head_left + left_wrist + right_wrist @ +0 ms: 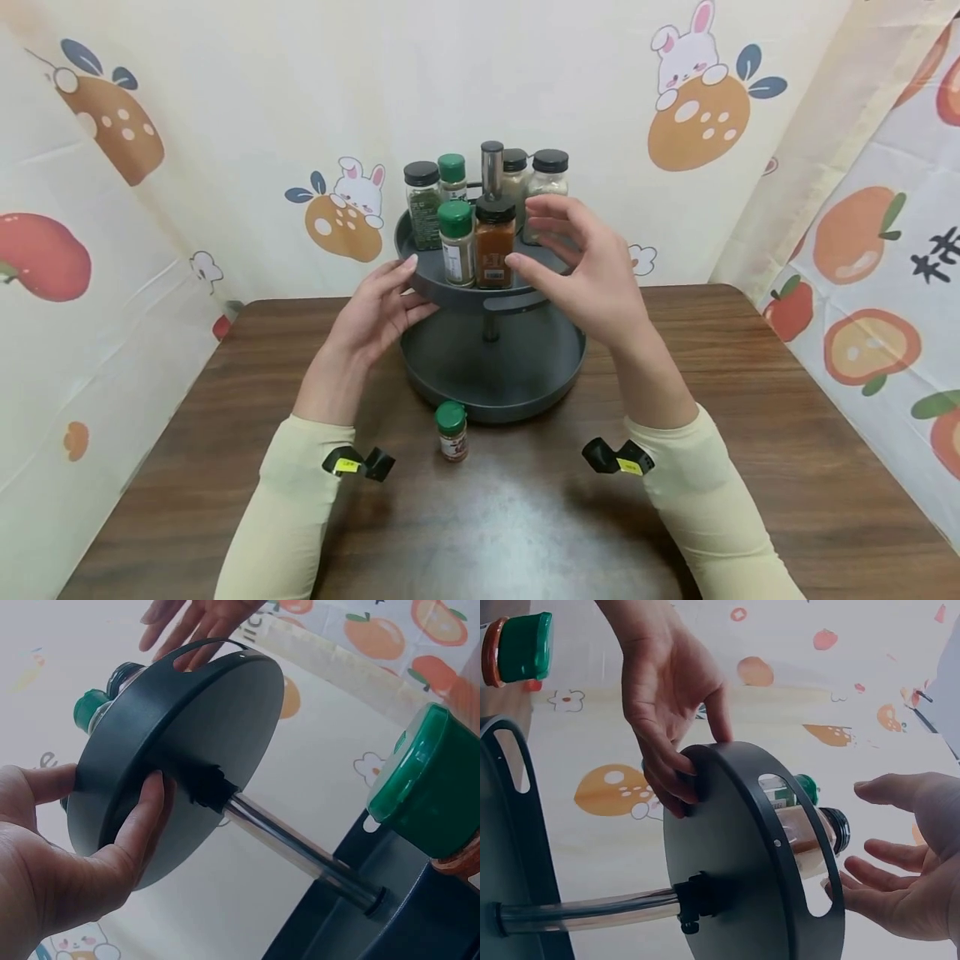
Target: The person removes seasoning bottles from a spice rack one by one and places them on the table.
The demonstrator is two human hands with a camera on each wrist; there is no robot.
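A dark grey two-tier spice rack stands on the table. My left hand (pixel 367 321) grips the left rim of its upper tray (pixel 450 296), thumb at the side and fingers beneath, as the left wrist view also shows. My right hand (pixel 588 275) hovers at the tray's right front with fingers spread and bent, holding nothing. Nearest its thumb is a black-capped jar of orange-brown spice (pixel 495 250). Beside that jar stands a green-capped jar (pixel 457 250). Behind them are a black-capped jar of green herbs (pixel 423 208), another green-capped jar (pixel 453 179) and pale black-capped jars (pixel 550 179).
The lower tray (pixel 487 367) lies below, joined by a metal pole (pixel 292 847). In front of it, a small green-capped jar (pixel 452 429) stands upright on the wooden table (pixel 510 517). Printed curtains (pixel 300 92) hang behind and at both sides.
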